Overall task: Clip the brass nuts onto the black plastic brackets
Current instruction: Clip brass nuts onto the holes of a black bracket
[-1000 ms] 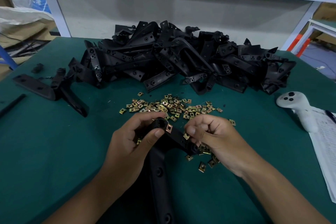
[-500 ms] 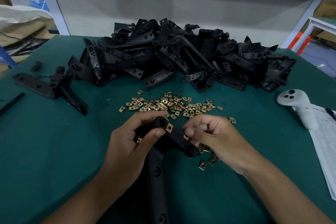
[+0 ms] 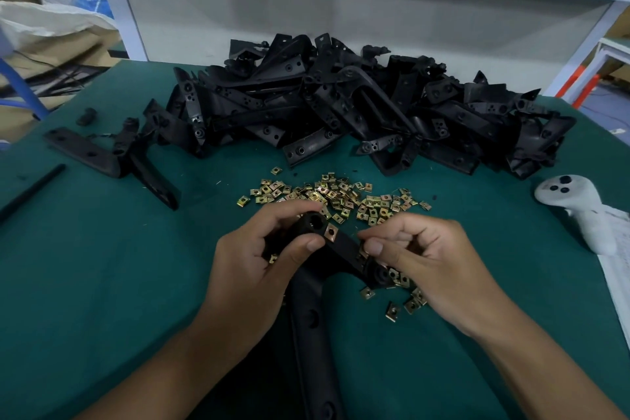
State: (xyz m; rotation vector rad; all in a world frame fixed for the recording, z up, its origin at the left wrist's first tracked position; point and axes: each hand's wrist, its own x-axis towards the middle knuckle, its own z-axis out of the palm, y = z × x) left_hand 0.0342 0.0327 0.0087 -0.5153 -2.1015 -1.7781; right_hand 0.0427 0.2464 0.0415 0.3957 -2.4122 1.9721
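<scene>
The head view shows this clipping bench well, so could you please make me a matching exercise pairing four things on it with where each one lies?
Things:
1. pile of black brackets
2. white controller
3. thin black rod
4. held bracket

Places:
A. far left on the green mat
B. between the left hand and the right hand
C. along the back of the mat
D. right edge, beside the paper sheet

Pairs: 1-C, 2-D, 3-A, 4-B
</scene>
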